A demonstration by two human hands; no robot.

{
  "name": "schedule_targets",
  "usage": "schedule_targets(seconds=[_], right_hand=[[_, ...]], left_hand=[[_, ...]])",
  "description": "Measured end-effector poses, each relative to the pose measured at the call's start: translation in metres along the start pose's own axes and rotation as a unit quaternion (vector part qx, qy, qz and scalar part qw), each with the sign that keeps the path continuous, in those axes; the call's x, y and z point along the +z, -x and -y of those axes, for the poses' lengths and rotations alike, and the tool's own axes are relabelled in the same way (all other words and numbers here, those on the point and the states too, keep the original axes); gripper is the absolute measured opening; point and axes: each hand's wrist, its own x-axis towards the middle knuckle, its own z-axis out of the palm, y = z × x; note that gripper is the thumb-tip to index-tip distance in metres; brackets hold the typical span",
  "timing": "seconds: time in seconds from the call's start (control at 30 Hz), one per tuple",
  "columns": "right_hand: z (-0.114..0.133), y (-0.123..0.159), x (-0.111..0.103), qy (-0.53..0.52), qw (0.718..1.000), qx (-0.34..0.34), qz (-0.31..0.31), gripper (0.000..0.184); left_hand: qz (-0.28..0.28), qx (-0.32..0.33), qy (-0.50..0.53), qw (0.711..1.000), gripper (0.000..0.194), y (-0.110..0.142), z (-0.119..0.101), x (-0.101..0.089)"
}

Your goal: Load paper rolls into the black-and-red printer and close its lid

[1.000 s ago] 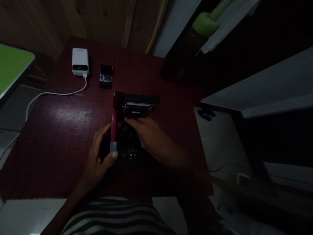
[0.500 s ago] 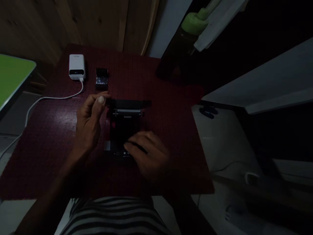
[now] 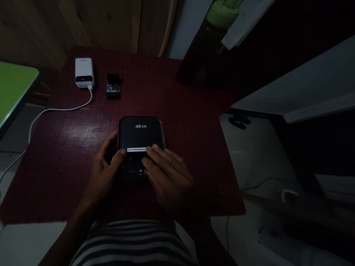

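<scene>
A black portable printer [image 3: 141,136] lies on the red table, its lid down, with white lettering and a pale label strip across the top. My left hand [image 3: 107,166] grips its left side, thumb on the top face and fingers around the edge. Across the lower right of the printer lies my right hand [image 3: 168,171], fingers stretched out with the tips on its top near the buttons. That hand covers the end of the label strip. Beyond the printer sits a small black piece with a dark roll and a shiny patterned strip [image 3: 113,87].
A white power bank [image 3: 84,72] with a plugged-in white cable [image 3: 59,109] is on the table [image 3: 191,122] at the far left. A green-lidded bottle [image 3: 220,16] stands at the back right. A green tabletop [image 3: 15,87] borders the left side.
The printer's lid was raised, showing its roller and dark inside; now it is down. My left hand moved from the lid to the printer's left side. My right hand's fingers have straightened over the top.
</scene>
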Motion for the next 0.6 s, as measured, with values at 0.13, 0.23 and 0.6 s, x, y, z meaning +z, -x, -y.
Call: schedule_targets(seconds=[0.13,0.23,0.6], right_hand=[[0.002,-0.001,-0.002,-0.012,1.0,0.009,0.009,0.025],[0.001,-0.002,-0.001,-0.024,0.999,0.019,0.019,0.027],[-0.008,0.028,-0.002,-0.086,0.976,0.179,-0.088,0.032]], left_hand=[[-0.003,-0.001,0.002,1.0,0.065,-0.002,-0.001,0.001],[-0.004,-0.004,0.011,1.0,0.068,-0.002,0.003,0.001],[0.01,0.011,0.007,1.0,0.066,0.015,0.017,-0.017]])
